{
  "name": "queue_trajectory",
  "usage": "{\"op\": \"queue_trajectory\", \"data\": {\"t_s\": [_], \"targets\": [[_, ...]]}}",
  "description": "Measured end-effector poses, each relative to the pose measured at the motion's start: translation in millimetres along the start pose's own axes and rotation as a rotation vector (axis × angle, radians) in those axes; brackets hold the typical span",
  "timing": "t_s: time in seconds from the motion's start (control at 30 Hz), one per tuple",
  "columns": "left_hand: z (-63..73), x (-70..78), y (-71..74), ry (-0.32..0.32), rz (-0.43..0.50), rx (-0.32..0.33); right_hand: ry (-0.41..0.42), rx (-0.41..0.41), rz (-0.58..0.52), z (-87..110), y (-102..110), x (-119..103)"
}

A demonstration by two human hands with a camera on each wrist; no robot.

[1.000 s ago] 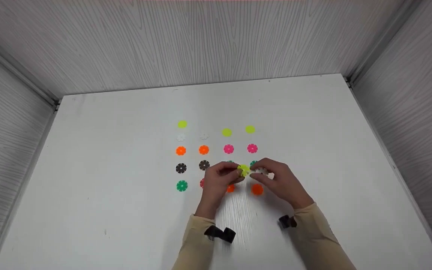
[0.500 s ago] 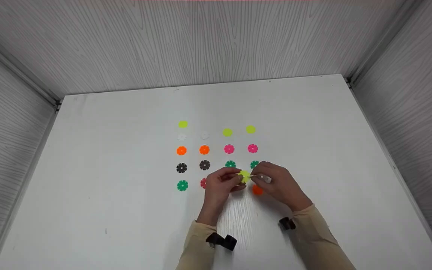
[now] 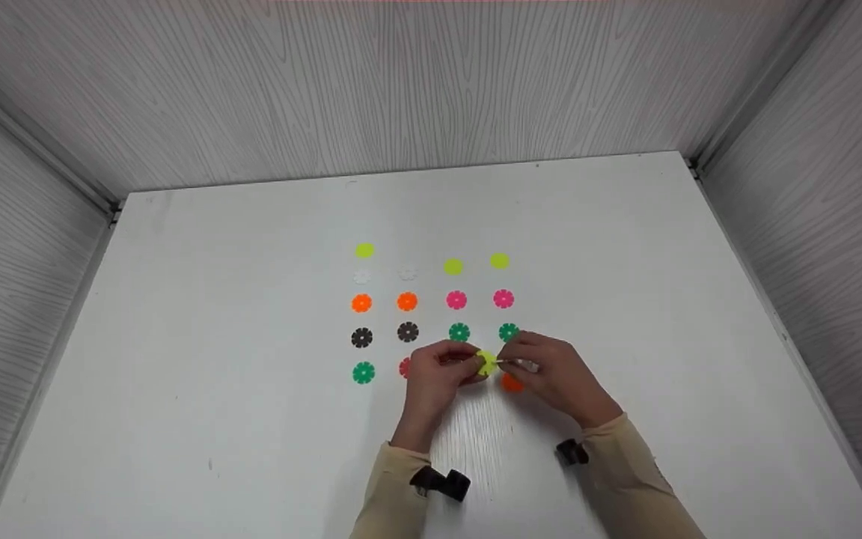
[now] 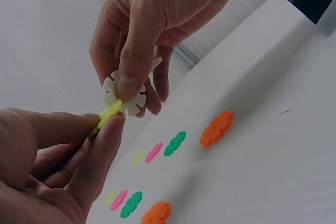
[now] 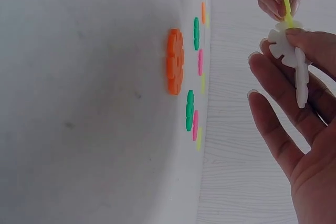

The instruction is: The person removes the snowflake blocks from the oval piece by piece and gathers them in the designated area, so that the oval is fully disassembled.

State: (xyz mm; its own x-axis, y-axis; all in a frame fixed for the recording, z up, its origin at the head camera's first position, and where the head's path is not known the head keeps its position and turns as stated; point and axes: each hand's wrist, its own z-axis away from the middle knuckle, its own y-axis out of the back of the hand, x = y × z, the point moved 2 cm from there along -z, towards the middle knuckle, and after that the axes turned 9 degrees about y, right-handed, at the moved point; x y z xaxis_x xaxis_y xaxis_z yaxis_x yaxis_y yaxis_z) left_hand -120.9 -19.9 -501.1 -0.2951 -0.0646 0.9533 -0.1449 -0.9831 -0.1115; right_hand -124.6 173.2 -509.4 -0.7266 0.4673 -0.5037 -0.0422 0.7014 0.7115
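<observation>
My left hand pinches a yellow notched plastic disc between thumb and fingers. With thumb and fingertips, my right hand grips a white notched disc. A second white disc is slotted crosswise into the first one, as the right wrist view shows. The yellow disc's edge meets the white disc's rim between the two hands; how deep it sits in a slot I cannot tell. Both hands are raised over the table near the front of the disc rows.
Rows of flat discs lie on the white table: yellow, white, orange, pink, black, brown and green. An orange disc lies beneath the right hand. Wood-grain panels enclose the back and sides.
The hands have come together, bringing the yellow disc from apart to meeting the white one. Both hands have shifted slightly toward the front of the table.
</observation>
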Motion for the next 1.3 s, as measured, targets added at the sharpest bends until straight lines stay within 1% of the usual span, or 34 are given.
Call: {"op": "queue_trajectory", "data": {"t_s": [0.1, 0.17, 0.3, 0.4, 0.5, 0.57, 0.63, 0.77, 0.87, 0.97, 1.1, 1.2, 1.3], "targets": [[-5.4, -8.7, 1.7, 0.001, -0.004, 0.003, 0.006, -0.002, -0.013, 0.6, -0.6, 0.0], [-8.8, -14.1, 2.7, 0.012, -0.016, 0.005, 0.005, -0.008, -0.018, 1.6, -0.9, 0.3], [-12.6, -17.9, 4.1, 0.051, -0.045, 0.006, -0.025, -0.033, -0.015, 3.2, -0.5, 0.3], [-15.6, -17.4, 4.9, 0.078, -0.047, 0.005, -0.042, -0.048, -0.022, 3.5, 0.3, 0.3], [-17.4, -14.7, 5.8, 0.093, -0.026, -0.001, -0.035, -0.054, -0.030, 3.4, 1.4, 0.8], [-18.4, -12.8, 7.8, 0.098, 0.000, 0.012, -0.029, -0.048, -0.029, 4.0, 2.8, 1.7], [-18.9, -10.6, 12.1, 0.095, 0.017, 0.045, -0.032, -0.036, -0.024, 5.3, 4.5, 3.4], [-21.5, -1.1, 23.6, 0.056, 0.054, 0.140, -0.073, 0.017, -0.033, 6.6, 9.4, 6.4], [-26.4, 10.1, 32.0, 0.027, 0.055, 0.207, -0.095, 0.040, -0.041, 5.6, 11.5, 7.6], [-34.8, 23.0, 40.8, 0.019, 0.058, 0.247, -0.101, 0.043, -0.046, 6.2, 11.5, 8.9], [-53.5, 40.2, 55.1, 0.028, 0.048, 0.288, -0.100, 0.052, -0.069, 8.4, 10.9, 10.0], [-72.0, 51.2, 65.8, 0.034, 0.031, 0.329, -0.107, 0.052, -0.081, 10.2, 10.6, 9.1], [-90.7, 60.8, 74.8, 0.027, 0.042, 0.366, -0.122, 0.047, -0.077, 11.2, 10.8, 7.8]]}}
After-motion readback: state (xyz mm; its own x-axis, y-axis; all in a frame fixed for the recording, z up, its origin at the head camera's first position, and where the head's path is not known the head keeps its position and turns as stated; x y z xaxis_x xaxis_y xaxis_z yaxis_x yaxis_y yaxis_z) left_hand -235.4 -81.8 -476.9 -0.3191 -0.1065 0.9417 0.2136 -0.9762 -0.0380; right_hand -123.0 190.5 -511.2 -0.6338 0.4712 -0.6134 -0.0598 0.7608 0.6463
